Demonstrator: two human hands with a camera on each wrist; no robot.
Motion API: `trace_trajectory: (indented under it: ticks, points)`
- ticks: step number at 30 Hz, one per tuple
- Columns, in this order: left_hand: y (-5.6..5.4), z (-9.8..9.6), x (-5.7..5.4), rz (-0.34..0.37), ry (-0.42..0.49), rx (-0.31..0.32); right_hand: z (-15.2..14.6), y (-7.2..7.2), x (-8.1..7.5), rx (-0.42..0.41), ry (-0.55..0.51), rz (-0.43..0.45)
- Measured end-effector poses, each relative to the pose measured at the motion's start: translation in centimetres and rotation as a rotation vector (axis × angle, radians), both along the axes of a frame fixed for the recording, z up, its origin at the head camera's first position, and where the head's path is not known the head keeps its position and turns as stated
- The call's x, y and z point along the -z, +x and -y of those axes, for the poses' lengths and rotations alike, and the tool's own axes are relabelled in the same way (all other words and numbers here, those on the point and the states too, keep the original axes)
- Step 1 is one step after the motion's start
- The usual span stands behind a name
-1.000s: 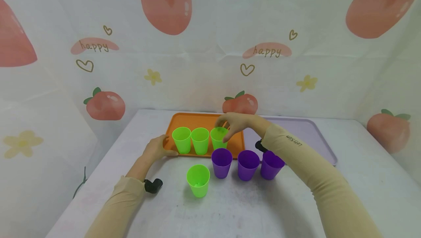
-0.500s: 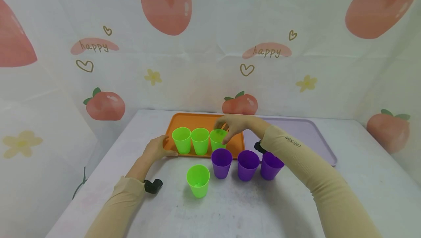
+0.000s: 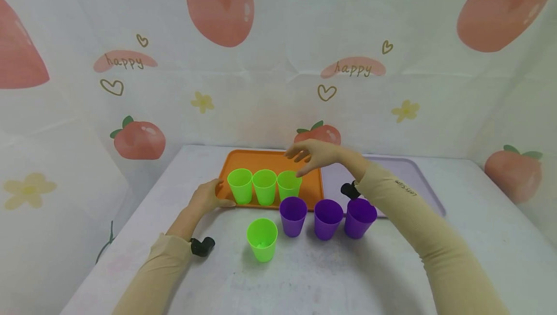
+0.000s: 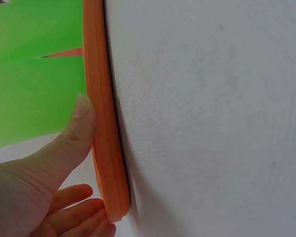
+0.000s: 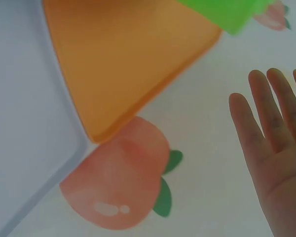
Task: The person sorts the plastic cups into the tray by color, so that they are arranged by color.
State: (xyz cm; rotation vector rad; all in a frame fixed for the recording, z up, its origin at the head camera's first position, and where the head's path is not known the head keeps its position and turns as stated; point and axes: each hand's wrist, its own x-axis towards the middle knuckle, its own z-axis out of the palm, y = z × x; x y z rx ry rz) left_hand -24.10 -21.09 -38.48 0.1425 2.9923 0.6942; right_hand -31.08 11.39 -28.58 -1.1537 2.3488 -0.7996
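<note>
Three green cups stand upright in a row on the orange tray (image 3: 261, 155): the left cup (image 3: 241, 187), the middle cup (image 3: 264, 187) and the right cup (image 3: 289, 185). My left hand (image 3: 206, 197) grips the tray's front left corner, thumb (image 4: 79, 123) along the front rim and fingers bent by the side. Above the tray's right part, my right hand (image 3: 316, 153) hovers with spread fingers, holding nothing. The right wrist view shows its palm (image 5: 286, 173) apart from the tray. A fourth green cup (image 3: 263, 240) stands on the table in front.
Three purple cups stand in a row before the trays: one on the left (image 3: 293, 216), one in the middle (image 3: 328, 219) and one on the right (image 3: 360, 218). A lilac tray (image 3: 400, 175) adjoins the orange one on its right. A fruit-print cloth (image 3: 261, 88) hangs behind the table.
My right hand has let go of the right green cup on the orange tray and lifted up and slightly right. The left hand stays at the tray corner.
</note>
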Motion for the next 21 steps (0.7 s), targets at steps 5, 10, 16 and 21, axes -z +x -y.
trace_trajectory:
  ticks: [5,10,16,21]
  points:
    - [0.0,-0.1,-0.1,0.018,0.004,-0.01,-0.9,0.9,-1.2,0.036,-0.06,-0.045]
    - [0.0,-0.1,-0.1,0.02,-0.001,-0.009,-1.7,2.0,-1.7,0.04,-0.112,-0.073]
    - [0.0,-0.1,-0.2,0.021,0.001,-0.014,-2.1,3.5,-1.7,0.045,-0.14,-0.065]
    - [0.0,-0.1,-0.1,0.019,-0.001,-0.017,-2.1,4.9,-1.4,0.058,-0.19,-0.063]
